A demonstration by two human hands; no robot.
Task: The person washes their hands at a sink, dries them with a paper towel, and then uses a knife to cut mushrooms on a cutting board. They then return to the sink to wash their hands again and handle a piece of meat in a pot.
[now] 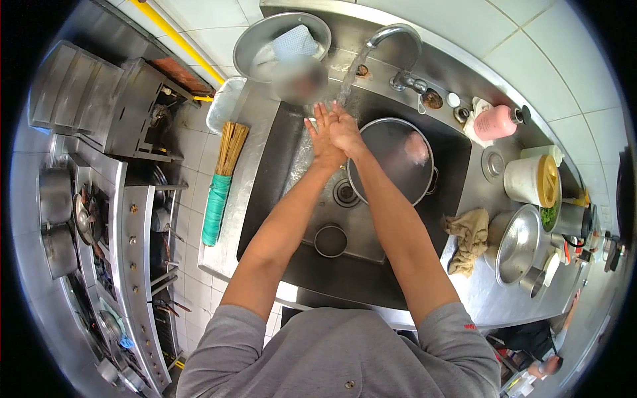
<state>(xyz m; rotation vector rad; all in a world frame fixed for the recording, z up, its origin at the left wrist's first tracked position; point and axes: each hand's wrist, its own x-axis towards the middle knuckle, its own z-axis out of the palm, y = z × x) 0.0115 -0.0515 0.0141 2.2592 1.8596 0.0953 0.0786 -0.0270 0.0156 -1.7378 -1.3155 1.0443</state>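
Water runs from the curved faucet [403, 32] down to my two hands, which touch each other over the steel sink [265, 199]. My left hand [345, 131] lies against my right hand [325, 138], and fingers of both are stretched out. Neither hand holds an object that I can see. Just right of them a large round pot [381, 176] of dark liquid stands in the sink, a pinkish patch in it. A small round cup [330, 240] sits near the drain [345, 192].
A steel basin [262, 40] with a blue-white cloth is at the back left. A bristle brush [222, 182] lies on the left ledge. On the right are a pink bottle [494, 124], a brown rag [470, 239], a white bucket [524, 180] and a metal bowl [517, 242].
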